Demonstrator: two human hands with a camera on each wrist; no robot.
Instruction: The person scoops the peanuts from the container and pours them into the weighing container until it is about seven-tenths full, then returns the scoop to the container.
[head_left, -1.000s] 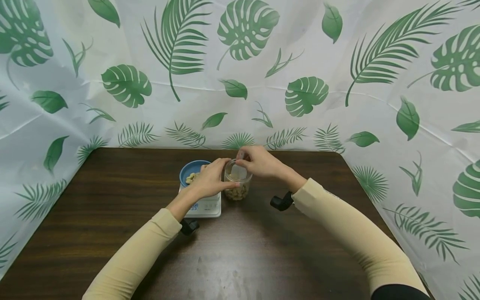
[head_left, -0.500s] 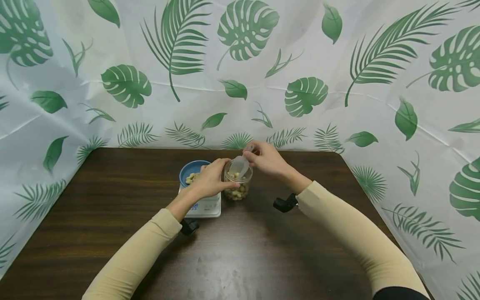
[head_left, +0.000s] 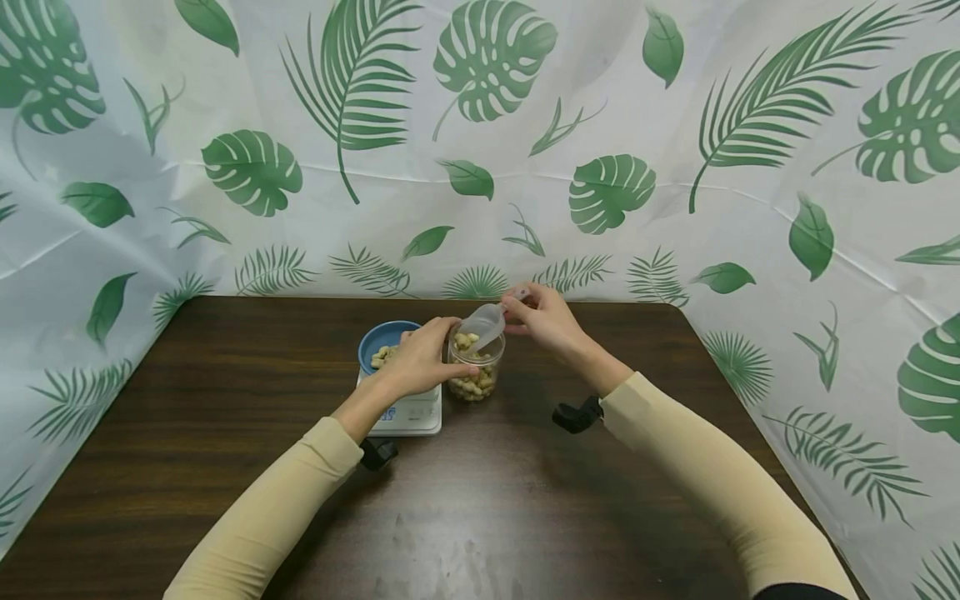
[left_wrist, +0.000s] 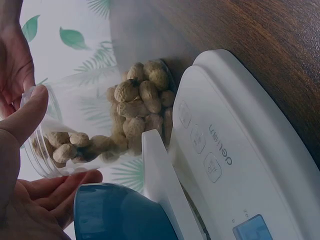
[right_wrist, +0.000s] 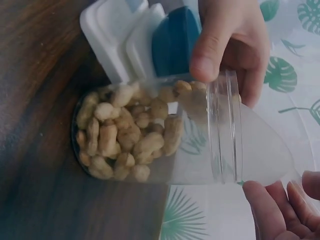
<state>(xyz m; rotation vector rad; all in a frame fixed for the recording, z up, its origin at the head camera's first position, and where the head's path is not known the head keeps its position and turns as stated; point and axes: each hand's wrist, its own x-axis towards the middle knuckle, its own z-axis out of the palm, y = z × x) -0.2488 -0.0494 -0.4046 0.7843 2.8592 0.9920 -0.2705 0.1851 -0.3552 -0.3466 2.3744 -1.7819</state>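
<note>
A clear jar (right_wrist: 197, 167) partly filled with unshelled peanuts (right_wrist: 120, 135) stands upright on the table. My left hand (head_left: 420, 362) grips it near the rim, thumb on the near side and fingers round behind. In my right hand (head_left: 547, 318) I pinch the handle of a translucent scoop (head_left: 489, 321). Its bowl slants down into the jar's mouth, with a few peanuts on it. Left of the jar, a blue bowl (head_left: 367, 348) with peanuts rests on a white kitchen scale (head_left: 416, 421). My left hand partly hides both; the reading on the scale's display is too small to tell.
The dark wooden table (head_left: 225, 417) ends just behind the jar, against a white curtain (head_left: 525, 225) printed with green leaves. The scale stands close beside the jar on its left.
My right hand has drawn back to the right, and the scoop has gone from upright inside the jar to slanted at its mouth, lifting peanuts. My left hand stays on the jar.
</note>
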